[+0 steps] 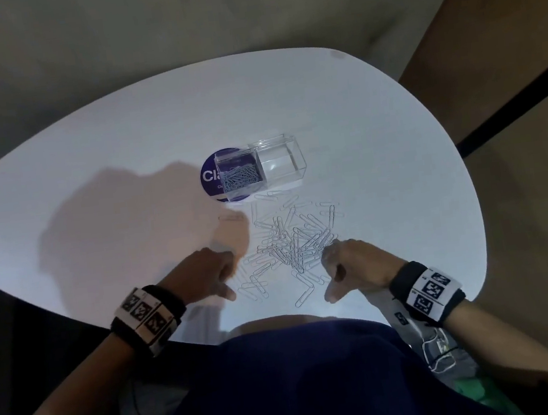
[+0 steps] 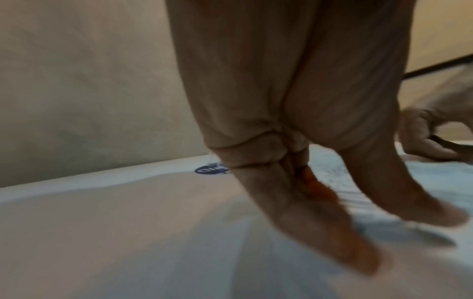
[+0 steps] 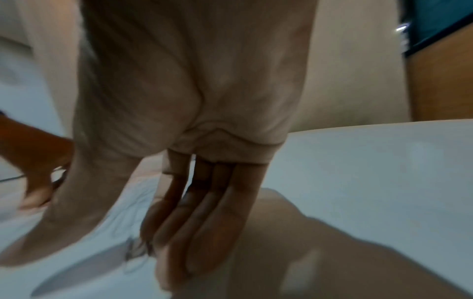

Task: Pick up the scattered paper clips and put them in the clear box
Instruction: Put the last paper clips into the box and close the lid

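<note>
On the white table (image 1: pixel 120 150), thin silver paper clips (image 1: pixel 290 239) lie tangled near the clear box (image 1: pixel 261 169), itself part filled. Left hand (image 1: pixel 201 274) and right hand (image 1: pixel 355 266) flank the heap, fingers straight, holding nothing.

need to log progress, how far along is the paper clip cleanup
Partly done. A batch of clips already lies in the clear box. In hand: the left hand and right hand flank the scattered paper clips with straight fingers on the table, seemingly gathering them; neither visibly holds one. Left: most of the pile, plus a stray clip lying apart.
</note>
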Demonstrator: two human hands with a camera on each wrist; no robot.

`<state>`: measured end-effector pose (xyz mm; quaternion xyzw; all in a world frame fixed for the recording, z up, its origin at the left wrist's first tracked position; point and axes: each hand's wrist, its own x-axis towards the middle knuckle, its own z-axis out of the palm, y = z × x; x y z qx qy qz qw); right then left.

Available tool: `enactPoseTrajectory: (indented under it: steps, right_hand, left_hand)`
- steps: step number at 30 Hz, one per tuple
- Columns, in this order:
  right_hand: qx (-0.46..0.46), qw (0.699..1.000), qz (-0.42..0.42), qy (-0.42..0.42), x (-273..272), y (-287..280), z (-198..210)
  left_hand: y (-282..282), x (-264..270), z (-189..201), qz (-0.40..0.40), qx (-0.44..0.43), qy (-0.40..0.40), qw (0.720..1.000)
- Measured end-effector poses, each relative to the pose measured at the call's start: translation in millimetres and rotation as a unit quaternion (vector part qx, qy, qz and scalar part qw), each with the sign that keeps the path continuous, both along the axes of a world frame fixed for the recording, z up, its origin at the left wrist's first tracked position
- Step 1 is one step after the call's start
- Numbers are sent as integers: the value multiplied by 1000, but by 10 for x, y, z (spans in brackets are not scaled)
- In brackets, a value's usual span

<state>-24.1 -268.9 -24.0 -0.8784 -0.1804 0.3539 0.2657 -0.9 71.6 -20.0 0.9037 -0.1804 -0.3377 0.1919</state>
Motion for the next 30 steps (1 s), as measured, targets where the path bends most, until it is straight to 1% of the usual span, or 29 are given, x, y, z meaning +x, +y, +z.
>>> enactPoseTrajectory:
  steps: [3, 5, 7, 10, 12, 14, 15, 16, 18, 19, 21, 22, 24, 27, 30]
  right_hand:
    - [-5, 997, 54, -62, 4, 288, -31]
    - [-7, 993, 74, -92, 24, 448, -34]
    - [-2, 993, 67, -96, 76, 542, -32]
    - [25, 990, 24, -137, 161, 531, 3]
    - [38, 983, -21, -179, 207, 454, 79]
    - [14, 974, -51, -218, 251, 330, 148]
    - [-20, 976, -47, -214, 275, 254, 164]
    - [-47, 982, -27, -181, 299, 177, 159]
    - [-88, 990, 25, -110, 319, 111, 128]
    - [-99, 989, 53, -95, 306, 123, 91]
    - [-121, 983, 86, -106, 243, 169, 5]
    - [-133, 980, 86, -120, 226, 197, -11]
    - [-143, 979, 46, -141, 245, 250, 7]
    - [-112, 979, -25, -166, 349, 307, 36]
    - [-82, 976, -31, -197, 371, 364, -7]
  left_hand:
    - [-273, -22, -68, -17, -41, -39, 998]
    - [-465, -19, -77, -9, -66, -60, 996]
    - [-619, 4, -47, 22, -99, -62, 993]
    - [-719, 50, 10, 26, -117, -111, 987]
    - [-687, 90, 41, 25, -112, -159, 981]
    - [-624, 108, 30, 2, -71, -216, 974]
    - [-598, 120, 2, -22, -34, -239, 970]
    - [-583, 130, -35, -44, 6, -248, 968]
    - [-592, 153, -100, -68, 63, -223, 971]
    - [-621, 165, -136, -70, 72, -201, 974]
    - [-731, 171, -180, -65, 72, -172, 980]
    - [-792, 173, -163, -53, 64, -166, 983]
    - [-872, 182, -116, -18, 29, -168, 985]
    - [-924, 189, -51, -4, -29, -193, 981]
    - [-949, 198, -10, 9, -50, -201, 978]
